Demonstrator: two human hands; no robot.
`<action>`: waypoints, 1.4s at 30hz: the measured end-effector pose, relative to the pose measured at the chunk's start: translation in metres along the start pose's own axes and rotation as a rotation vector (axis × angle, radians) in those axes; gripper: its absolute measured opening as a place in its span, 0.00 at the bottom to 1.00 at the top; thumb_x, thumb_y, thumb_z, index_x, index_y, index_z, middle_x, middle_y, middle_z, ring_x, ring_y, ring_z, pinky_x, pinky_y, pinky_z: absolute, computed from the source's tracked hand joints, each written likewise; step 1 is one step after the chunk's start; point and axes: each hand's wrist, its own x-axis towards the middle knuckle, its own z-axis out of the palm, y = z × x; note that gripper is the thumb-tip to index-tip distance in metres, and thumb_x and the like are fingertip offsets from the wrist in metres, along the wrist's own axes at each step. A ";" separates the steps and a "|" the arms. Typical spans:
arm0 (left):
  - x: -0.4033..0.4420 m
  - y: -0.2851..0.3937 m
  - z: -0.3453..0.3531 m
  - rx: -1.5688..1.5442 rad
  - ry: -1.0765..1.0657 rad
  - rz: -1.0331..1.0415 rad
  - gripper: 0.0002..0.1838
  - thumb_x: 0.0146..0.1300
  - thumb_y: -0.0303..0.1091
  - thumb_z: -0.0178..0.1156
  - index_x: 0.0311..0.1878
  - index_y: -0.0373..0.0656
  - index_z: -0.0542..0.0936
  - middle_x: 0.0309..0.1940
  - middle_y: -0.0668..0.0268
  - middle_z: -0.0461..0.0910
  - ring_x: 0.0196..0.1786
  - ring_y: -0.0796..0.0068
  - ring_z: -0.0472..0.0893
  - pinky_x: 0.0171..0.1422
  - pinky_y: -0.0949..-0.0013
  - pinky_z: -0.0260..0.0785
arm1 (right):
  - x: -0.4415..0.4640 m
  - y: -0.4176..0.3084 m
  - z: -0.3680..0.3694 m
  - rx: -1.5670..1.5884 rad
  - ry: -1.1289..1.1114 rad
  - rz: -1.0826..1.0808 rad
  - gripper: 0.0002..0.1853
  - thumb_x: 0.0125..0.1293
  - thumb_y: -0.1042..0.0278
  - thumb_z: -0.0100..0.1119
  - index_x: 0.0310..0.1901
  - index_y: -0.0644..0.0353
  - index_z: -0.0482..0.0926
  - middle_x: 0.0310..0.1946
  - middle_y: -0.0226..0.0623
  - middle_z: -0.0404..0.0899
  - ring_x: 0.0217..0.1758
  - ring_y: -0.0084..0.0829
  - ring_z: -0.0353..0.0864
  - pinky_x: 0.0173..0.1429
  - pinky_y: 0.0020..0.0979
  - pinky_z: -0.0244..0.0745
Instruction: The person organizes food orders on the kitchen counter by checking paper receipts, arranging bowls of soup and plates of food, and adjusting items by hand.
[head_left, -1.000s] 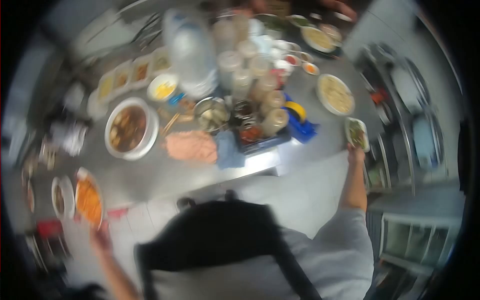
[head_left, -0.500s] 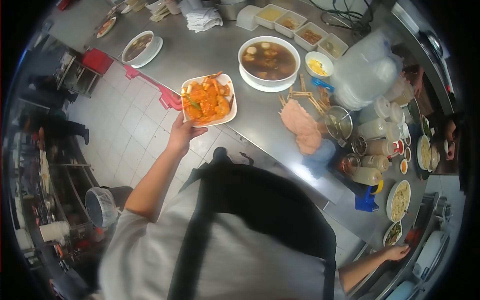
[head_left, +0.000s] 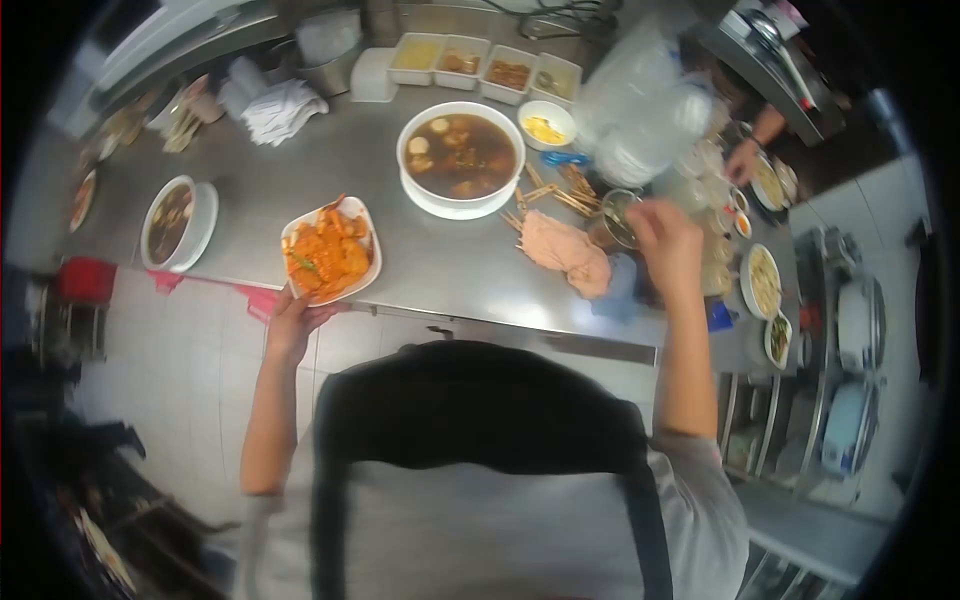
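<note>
One long grey stainless-steel counter (head_left: 330, 155) spans my head-camera feed, with the dishes and cloths set out along it. Towards its back right I see a blurred, bulky bundle of clear plastic (head_left: 640, 130). Left of that stands a large round white bowl of brown soup (head_left: 462, 106) with pale pieces in it, resting on a white plate (head_left: 460, 212). Farther left, by the counter's front edge, is the squarish white dish of orange, sauce-coated food (head_left: 358, 212); my left hand (head_left: 292, 322) holds it by its near side. From my end I can't tell whether its base touches the steel. My right hand (head_left: 668, 235) is raised at the right, fingers drawn in close together; it is blurred, so I can't tell whether anything is pinched there. Those fingers partly cover a round, shiny-rimmed bowl (head_left: 610, 228) in my view. A crumpled salmon-pink cloth (head_left: 565, 250) lies just left of that. Well off to the left I see a smaller white bowl of dark soup (head_left: 200, 215). Smallest are a little white bowl of yellow food (head_left: 563, 118) and, just beside it, a bright blue plastic piece (head_left: 565, 158).
</note>
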 end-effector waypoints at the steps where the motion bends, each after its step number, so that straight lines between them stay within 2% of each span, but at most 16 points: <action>1: 0.007 0.004 -0.005 0.015 -0.031 -0.018 0.20 0.68 0.31 0.46 0.62 0.39 0.62 0.46 0.54 0.79 0.38 0.64 0.84 0.44 0.73 0.77 | 0.012 0.011 0.006 -0.142 0.010 -0.030 0.09 0.48 0.74 0.66 0.33 0.61 0.79 0.29 0.40 0.80 0.34 0.39 0.81 0.40 0.33 0.75; 4: 0.022 0.004 -0.021 0.028 -0.104 -0.070 0.23 0.69 0.35 0.49 0.65 0.43 0.59 0.46 0.54 0.78 0.40 0.65 0.84 0.44 0.72 0.74 | 0.036 0.035 0.003 -0.362 -0.456 0.201 0.13 0.44 0.71 0.68 0.34 0.60 0.79 0.32 0.44 0.80 0.38 0.45 0.80 0.44 0.39 0.74; 7: 0.024 0.001 -0.023 -0.010 -0.200 -0.075 0.27 0.69 0.36 0.50 0.67 0.43 0.55 0.47 0.54 0.78 0.43 0.64 0.83 0.47 0.70 0.74 | 0.021 0.080 0.028 -0.537 -0.707 0.146 0.17 0.40 0.71 0.67 0.37 0.60 0.80 0.34 0.48 0.80 0.41 0.48 0.80 0.46 0.42 0.74; 8: 0.019 0.001 -0.021 -0.053 -0.178 -0.120 0.29 0.69 0.36 0.51 0.68 0.44 0.52 0.48 0.53 0.77 0.45 0.64 0.82 0.49 0.68 0.74 | 0.019 0.103 0.034 -0.472 -0.740 0.080 0.20 0.43 0.68 0.66 0.41 0.63 0.79 0.37 0.48 0.81 0.43 0.50 0.79 0.46 0.39 0.72; 10: 0.017 0.000 -0.020 -0.158 -0.217 -0.138 0.33 0.68 0.35 0.51 0.70 0.46 0.46 0.49 0.52 0.76 0.46 0.61 0.82 0.51 0.66 0.74 | 0.020 0.129 0.035 -0.537 -0.712 0.033 0.20 0.45 0.70 0.64 0.44 0.61 0.79 0.39 0.50 0.80 0.44 0.49 0.79 0.48 0.40 0.72; 11: 0.019 -0.002 -0.019 -0.170 -0.258 -0.132 0.32 0.68 0.34 0.50 0.71 0.48 0.47 0.49 0.53 0.75 0.46 0.61 0.82 0.51 0.66 0.75 | 0.025 0.075 0.017 -0.531 -0.674 0.124 0.20 0.47 0.72 0.62 0.46 0.59 0.79 0.41 0.51 0.80 0.46 0.49 0.78 0.50 0.41 0.72; 13: 0.018 -0.002 -0.012 -0.140 -0.221 -0.126 0.32 0.67 0.31 0.49 0.71 0.49 0.47 0.50 0.53 0.75 0.45 0.62 0.82 0.49 0.67 0.76 | 0.032 0.051 -0.005 -0.634 -0.733 0.215 0.21 0.48 0.73 0.60 0.47 0.59 0.78 0.44 0.50 0.78 0.49 0.50 0.76 0.52 0.41 0.70; 16: 0.019 -0.005 -0.010 -0.133 -0.195 -0.098 0.33 0.66 0.29 0.48 0.72 0.49 0.47 0.50 0.54 0.75 0.43 0.64 0.82 0.48 0.67 0.77 | 0.010 0.050 -0.026 -0.580 -0.476 0.083 0.21 0.52 0.75 0.53 0.51 0.61 0.75 0.44 0.58 0.75 0.52 0.53 0.73 0.52 0.45 0.68; 18: 0.018 -0.002 -0.008 -0.085 -0.185 -0.060 0.33 0.66 0.29 0.46 0.72 0.48 0.47 0.50 0.55 0.76 0.43 0.65 0.82 0.49 0.69 0.76 | -0.017 0.073 -0.021 -0.769 -0.559 0.131 0.20 0.54 0.74 0.52 0.51 0.64 0.73 0.43 0.59 0.75 0.51 0.54 0.73 0.52 0.45 0.69; 21: 0.015 0.001 -0.013 -0.038 -0.187 -0.016 0.33 0.65 0.27 0.45 0.72 0.48 0.47 0.49 0.56 0.77 0.44 0.65 0.82 0.50 0.69 0.76 | -0.034 0.043 -0.019 -0.617 -0.534 0.346 0.19 0.57 0.72 0.52 0.51 0.66 0.73 0.44 0.56 0.76 0.49 0.54 0.75 0.51 0.45 0.70; 24: 0.011 0.008 -0.018 0.005 -0.209 -0.020 0.33 0.64 0.25 0.44 0.72 0.47 0.47 0.50 0.56 0.76 0.44 0.65 0.82 0.51 0.68 0.76 | -0.025 -0.030 -0.014 -0.562 -0.406 0.247 0.18 0.59 0.72 0.52 0.52 0.65 0.72 0.44 0.55 0.76 0.46 0.54 0.76 0.50 0.44 0.71; 26: 0.011 0.010 -0.023 0.023 -0.232 -0.029 0.33 0.64 0.25 0.43 0.72 0.47 0.47 0.50 0.56 0.76 0.44 0.65 0.82 0.51 0.68 0.76 | -0.021 -0.073 0.017 -0.411 -0.369 0.039 0.18 0.59 0.72 0.55 0.52 0.62 0.72 0.44 0.53 0.77 0.46 0.51 0.77 0.50 0.43 0.71; 27: 0.011 0.009 -0.026 0.020 -0.243 -0.031 0.33 0.64 0.25 0.43 0.72 0.47 0.47 0.50 0.56 0.76 0.44 0.65 0.82 0.51 0.68 0.76 | -0.018 -0.095 0.036 -0.324 -0.435 0.092 0.18 0.59 0.72 0.58 0.52 0.61 0.73 0.44 0.51 0.77 0.48 0.48 0.77 0.50 0.41 0.71; 30: 0.013 0.005 -0.029 0.014 -0.261 -0.024 0.32 0.66 0.26 0.44 0.72 0.46 0.47 0.50 0.56 0.76 0.44 0.65 0.82 0.51 0.68 0.76 | -0.010 -0.128 0.104 -0.307 -0.385 -0.379 0.18 0.55 0.68 0.61 0.48 0.56 0.75 0.37 0.40 0.77 0.41 0.41 0.77 0.43 0.38 0.72; 35: 0.015 0.004 -0.036 0.042 -0.303 -0.023 0.31 0.68 0.29 0.46 0.72 0.46 0.47 0.49 0.55 0.76 0.43 0.66 0.82 0.50 0.68 0.77 | 0.013 -0.153 0.166 -0.297 -0.351 -0.540 0.14 0.54 0.66 0.60 0.43 0.55 0.75 0.32 0.36 0.74 0.38 0.38 0.75 0.40 0.36 0.73; 42: 0.015 0.009 -0.039 0.060 -0.318 -0.005 0.31 0.68 0.29 0.45 0.72 0.46 0.48 0.46 0.55 0.77 0.41 0.67 0.82 0.49 0.69 0.77 | 0.024 -0.161 0.176 -0.361 -0.346 -0.648 0.10 0.53 0.66 0.60 0.38 0.54 0.77 0.27 0.31 0.74 0.34 0.32 0.75 0.35 0.33 0.72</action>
